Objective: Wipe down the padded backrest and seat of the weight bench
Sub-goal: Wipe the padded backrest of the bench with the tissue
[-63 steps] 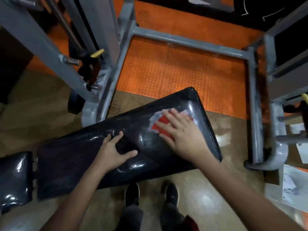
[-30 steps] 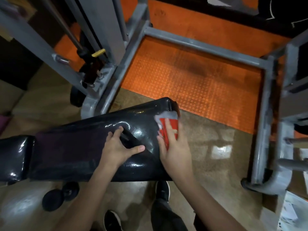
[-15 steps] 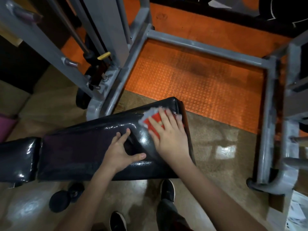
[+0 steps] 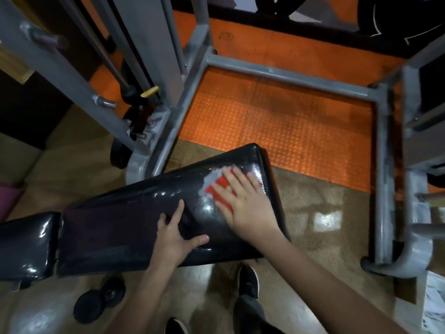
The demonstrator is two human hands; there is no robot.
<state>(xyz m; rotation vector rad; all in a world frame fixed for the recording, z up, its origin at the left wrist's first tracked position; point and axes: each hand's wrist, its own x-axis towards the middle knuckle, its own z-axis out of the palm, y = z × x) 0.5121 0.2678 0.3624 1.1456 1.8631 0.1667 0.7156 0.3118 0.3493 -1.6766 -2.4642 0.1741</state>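
Observation:
The black padded backrest (image 4: 134,218) of the weight bench runs from lower left up to the right, shiny with wet streaks. Its black seat pad (image 4: 26,247) sits at the far left. A red and white-grey cloth (image 4: 218,185) lies on the backrest near its top right end. My right hand (image 4: 245,203) presses flat on the cloth with straight, spread fingers. My left hand (image 4: 174,235) rests on the middle of the backrest, fingers spread and thumb out, holding nothing.
A grey steel rack frame (image 4: 284,77) surrounds an orange studded mat (image 4: 277,121) beyond the bench. A rack upright with a yellow-tipped pin (image 4: 149,91) stands at upper left. A black dumbbell (image 4: 98,300) lies on the floor under the bench, beside my shoes (image 4: 248,283).
My right hand has slid the cloth from the end edge back onto the top face near the backrest's end. My left hand stays planted mid-backrest. The camera has shifted slightly.

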